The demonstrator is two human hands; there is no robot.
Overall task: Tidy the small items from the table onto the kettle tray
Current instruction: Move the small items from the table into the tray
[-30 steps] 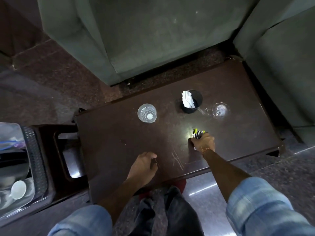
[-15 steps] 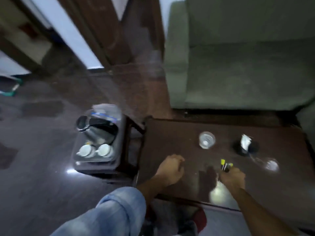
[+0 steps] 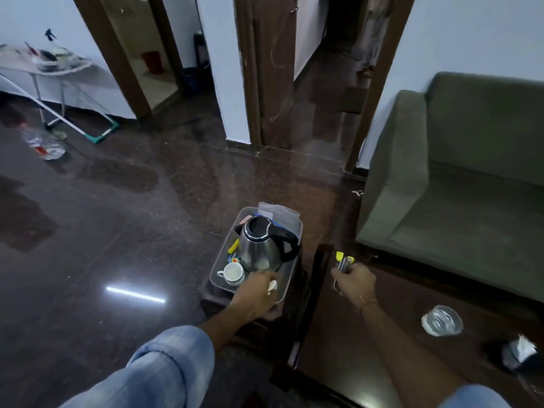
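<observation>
A clear plastic kettle tray (image 3: 218, 269) sits on a low dark stand left of the brown table (image 3: 332, 337). On the tray stand a steel kettle (image 3: 262, 245), a white cup (image 3: 234, 272) and a few small yellow and blue packets (image 3: 233, 247). My left hand (image 3: 259, 293) hovers over the tray's near end, closed on a small pale item (image 3: 272, 286). My right hand (image 3: 354, 282) is above the table's left end, gripping a bundle of sachets (image 3: 343, 260) with yellow tips.
A drinking glass (image 3: 441, 320) and a black cup holding white paper (image 3: 519, 353) stand on the table at the right. A green sofa (image 3: 459, 184) lies beyond the table. Dark polished floor spreads left, with a bottle (image 3: 44, 144) and a drying rack (image 3: 56, 66) far off.
The view has swung left and up from the table to the tray. My left hand moved from the table edge to over the tray. My right hand carried the sachets leftward.
</observation>
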